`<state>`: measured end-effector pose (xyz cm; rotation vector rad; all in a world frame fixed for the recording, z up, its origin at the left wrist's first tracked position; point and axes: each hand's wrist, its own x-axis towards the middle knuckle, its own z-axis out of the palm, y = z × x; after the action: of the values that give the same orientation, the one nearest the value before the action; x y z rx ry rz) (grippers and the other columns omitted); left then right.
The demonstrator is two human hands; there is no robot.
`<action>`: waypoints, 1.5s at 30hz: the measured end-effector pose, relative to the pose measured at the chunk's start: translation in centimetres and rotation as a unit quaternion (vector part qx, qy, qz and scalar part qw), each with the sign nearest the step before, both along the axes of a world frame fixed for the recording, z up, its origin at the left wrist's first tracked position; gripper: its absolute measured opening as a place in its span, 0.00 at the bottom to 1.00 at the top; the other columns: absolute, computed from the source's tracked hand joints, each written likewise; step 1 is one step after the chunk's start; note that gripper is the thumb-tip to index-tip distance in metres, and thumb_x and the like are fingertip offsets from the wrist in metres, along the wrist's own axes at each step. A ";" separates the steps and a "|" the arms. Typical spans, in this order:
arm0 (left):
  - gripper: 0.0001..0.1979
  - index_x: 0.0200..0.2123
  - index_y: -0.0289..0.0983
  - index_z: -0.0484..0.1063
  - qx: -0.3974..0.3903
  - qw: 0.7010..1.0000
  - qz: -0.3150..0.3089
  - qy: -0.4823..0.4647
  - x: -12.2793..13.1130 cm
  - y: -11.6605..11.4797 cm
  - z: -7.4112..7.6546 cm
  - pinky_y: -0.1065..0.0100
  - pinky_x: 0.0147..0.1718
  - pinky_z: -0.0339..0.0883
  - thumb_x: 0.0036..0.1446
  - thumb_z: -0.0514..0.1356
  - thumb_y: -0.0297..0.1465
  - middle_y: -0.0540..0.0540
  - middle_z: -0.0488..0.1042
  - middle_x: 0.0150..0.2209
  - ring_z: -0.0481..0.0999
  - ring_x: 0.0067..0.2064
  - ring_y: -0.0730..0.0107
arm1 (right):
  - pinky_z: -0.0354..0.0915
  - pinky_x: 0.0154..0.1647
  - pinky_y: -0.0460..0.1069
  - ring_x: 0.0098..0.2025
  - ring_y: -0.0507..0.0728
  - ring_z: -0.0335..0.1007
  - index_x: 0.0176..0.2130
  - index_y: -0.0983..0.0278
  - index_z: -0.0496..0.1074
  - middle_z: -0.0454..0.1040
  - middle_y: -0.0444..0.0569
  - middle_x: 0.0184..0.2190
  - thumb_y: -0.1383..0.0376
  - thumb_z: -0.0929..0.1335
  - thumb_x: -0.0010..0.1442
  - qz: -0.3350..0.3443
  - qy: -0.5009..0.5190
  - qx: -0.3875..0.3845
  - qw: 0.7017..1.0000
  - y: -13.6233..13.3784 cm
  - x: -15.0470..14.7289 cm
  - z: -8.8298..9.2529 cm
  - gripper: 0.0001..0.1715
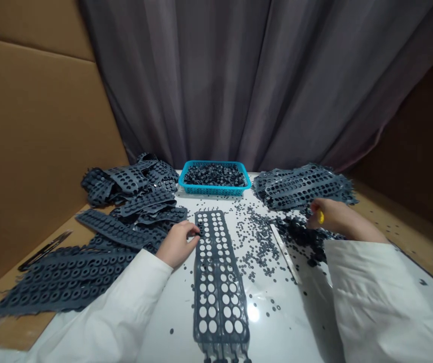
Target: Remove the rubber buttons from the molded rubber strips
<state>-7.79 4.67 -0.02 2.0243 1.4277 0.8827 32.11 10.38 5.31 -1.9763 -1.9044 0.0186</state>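
Observation:
A dark grey rubber sheet (216, 264) with rows of round holes lies lengthwise on the white table before me. My left hand (179, 244) is at its upper left edge, thumb and fingers pinched around a small black rubber piece (200, 228). Over on the right, my right hand (327, 219) is closed, with something yellow (320, 216) showing at its fingers; its kind is unclear. Beneath that hand is a heap of black rubber scraps (301, 234). Small black discs (259, 242) are scattered between the sheet and the heap.
A blue basket (215, 190) of small black pieces stands at the back. Uncut-looking rubber sheets (72, 277) pile up on the left; holed sheets (303, 184) are stacked back right. A white strip (286, 253) lies beside the scraps. Cardboard walls (35, 126) and a grey curtain (208, 80) enclose the table.

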 end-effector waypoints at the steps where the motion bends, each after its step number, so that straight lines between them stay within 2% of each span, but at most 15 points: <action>1: 0.06 0.31 0.36 0.73 0.005 1.000 -0.004 0.013 0.0 0.1 -0.1 0.66 0.35 0.62 0.48 0.58 0.25 0.46 0.71 0.31 0.70 0.33 0.65 | 0.49 0.16 0.47 0.12 0.49 0.56 0.14 0.62 0.65 0.68 0.47 0.12 0.69 0.75 0.32 -0.020 -0.013 -0.030 0.999 0.0 0.0 0.3 0.15; 3: 0.06 0.32 0.37 0.72 0.015 0.999 -0.013 0.032 0.2 0.3 -0.2 0.66 0.36 0.63 0.50 0.57 0.25 0.46 0.70 0.33 0.70 0.35 0.65 | 0.52 0.19 0.49 0.15 0.51 0.62 0.17 0.63 0.66 0.71 0.55 0.16 0.63 0.74 0.41 -0.038 -0.006 -0.071 0.997 -0.2 -1.2 1.1 0.14; 5: 0.06 0.33 0.37 0.72 0.023 0.998 -0.020 0.046 0.3 0.4 -0.3 0.66 0.37 0.62 0.51 0.56 0.25 0.46 0.70 0.33 0.70 0.35 0.65 | 0.57 0.22 0.49 0.20 0.54 0.68 0.22 0.64 0.68 0.74 0.56 0.21 0.58 0.67 0.53 0.018 0.106 -0.053 0.993 -0.5 -4.0 1.8 0.14; 6: 0.06 0.33 0.37 0.72 0.026 0.998 -0.024 0.051 0.4 0.4 -0.3 0.67 0.37 0.62 0.51 0.56 0.25 0.46 0.70 0.33 0.70 0.35 0.65 | 0.60 0.24 0.48 0.23 0.55 0.70 0.28 0.65 0.69 0.76 0.56 0.24 0.57 0.65 0.55 0.056 0.204 -0.032 0.977 -0.7 -6.0 2.0 0.13; 7: 0.06 0.33 0.37 0.72 0.029 0.998 -0.028 0.056 0.5 0.4 -0.3 0.67 0.36 0.62 0.51 0.56 0.25 0.47 0.70 0.32 0.70 0.35 0.66 | 0.62 0.25 0.48 0.26 0.55 0.72 0.34 0.64 0.69 0.77 0.55 0.28 0.57 0.63 0.57 0.112 0.298 -0.017 0.948 -1.0 -8.2 1.9 0.13; 9: 0.07 0.33 0.37 0.72 0.033 0.997 -0.036 0.062 0.6 0.5 -0.3 0.68 0.36 0.62 0.50 0.57 0.24 0.47 0.70 0.32 0.70 0.34 0.66 | 0.64 0.25 0.47 0.27 0.55 0.72 0.44 0.64 0.67 0.78 0.52 0.30 0.58 0.59 0.60 0.198 0.431 -0.056 0.878 -1.7 -13.0 1.0 0.17; 10: 0.07 0.33 0.37 0.73 0.034 0.997 -0.038 0.065 0.6 0.5 -0.4 0.68 0.36 0.62 0.50 0.57 0.24 0.47 0.70 0.32 0.70 0.34 0.66 | 0.64 0.24 0.46 0.26 0.54 0.71 0.44 0.65 0.67 0.77 0.51 0.29 0.60 0.58 0.60 0.207 0.473 -0.091 0.852 -2.0 -15.3 0.2 0.17; 12: 0.08 0.34 0.37 0.73 0.034 0.996 -0.037 0.067 0.6 0.6 -0.5 0.68 0.36 0.62 0.49 0.57 0.23 0.47 0.70 0.32 0.70 0.34 0.66 | 0.63 0.23 0.45 0.25 0.53 0.70 0.42 0.65 0.70 0.76 0.48 0.26 0.62 0.57 0.59 0.204 0.512 -0.158 0.819 -2.6 -19.1 -1.8 0.18; 15: 0.09 0.35 0.37 0.74 0.034 0.997 -0.031 0.067 0.5 0.7 -0.7 0.68 0.36 0.63 0.48 0.58 0.23 0.47 0.70 0.31 0.70 0.33 0.67 | 0.60 0.19 0.43 0.20 0.50 0.65 0.29 0.64 0.73 0.71 0.44 0.19 0.66 0.59 0.54 0.179 0.518 -0.156 0.822 -3.1 -22.4 -4.6 0.15; 18: 0.10 0.35 0.37 0.73 0.031 0.997 -0.028 0.065 0.4 0.8 -0.8 0.68 0.36 0.63 0.47 0.58 0.23 0.47 0.70 0.31 0.70 0.34 0.67 | 0.58 0.18 0.42 0.17 0.49 0.61 0.23 0.64 0.71 0.67 0.42 0.16 0.67 0.61 0.51 0.160 0.511 -0.133 0.834 -3.3 -23.1 -6.2 0.12; 22: 0.10 0.35 0.37 0.74 0.028 0.997 -0.025 0.065 0.6 0.8 -0.7 0.68 0.36 0.64 0.47 0.58 0.23 0.47 0.71 0.31 0.70 0.34 0.67 | 0.56 0.15 0.42 0.16 0.48 0.60 0.22 0.65 0.71 0.66 0.42 0.15 0.66 0.60 0.50 0.158 0.506 -0.141 0.836 -3.3 -23.0 -7.0 0.13; 31: 0.11 0.35 0.35 0.73 0.033 0.996 -0.023 0.085 0.7 0.8 -0.4 0.68 0.35 0.64 0.46 0.56 0.21 0.47 0.71 0.31 0.71 0.34 0.67 | 0.57 0.15 0.42 0.15 0.48 0.60 0.23 0.65 0.70 0.65 0.41 0.15 0.67 0.59 0.51 0.167 0.494 -0.157 0.839 -3.3 -23.1 -7.2 0.13; 35: 0.10 0.35 0.35 0.73 0.038 0.993 -0.027 0.104 0.7 0.8 -0.5 0.69 0.36 0.64 0.48 0.56 0.21 0.46 0.71 0.32 0.71 0.35 0.66 | 0.56 0.17 0.42 0.16 0.48 0.59 0.20 0.65 0.68 0.64 0.41 0.14 0.69 0.60 0.51 0.185 0.479 -0.150 0.845 -3.3 -23.3 -6.9 0.13; 39: 0.10 0.35 0.36 0.73 0.040 0.989 -0.040 0.138 0.9 0.8 -0.5 0.68 0.38 0.64 0.50 0.56 0.22 0.45 0.70 0.34 0.71 0.37 0.65 | 0.54 0.17 0.42 0.16 0.47 0.58 0.17 0.65 0.65 0.62 0.40 0.12 0.71 0.60 0.51 0.198 0.468 -0.145 0.849 -3.0 -23.7 -6.7 0.14; 45: 0.08 0.37 0.36 0.72 0.043 0.975 -0.069 0.205 1.2 0.8 0.2 0.67 0.40 0.64 0.54 0.55 0.22 0.45 0.69 0.37 0.71 0.40 0.64 | 0.56 0.15 0.42 0.13 0.48 0.58 0.19 0.65 0.66 0.63 0.40 0.11 0.71 0.59 0.53 0.192 0.475 -0.175 0.841 -2.6 -23.6 -7.0 0.15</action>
<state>-6.63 5.45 0.19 2.4423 1.4486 0.4925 8.47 7.80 -1.65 -1.2709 -1.5755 1.2808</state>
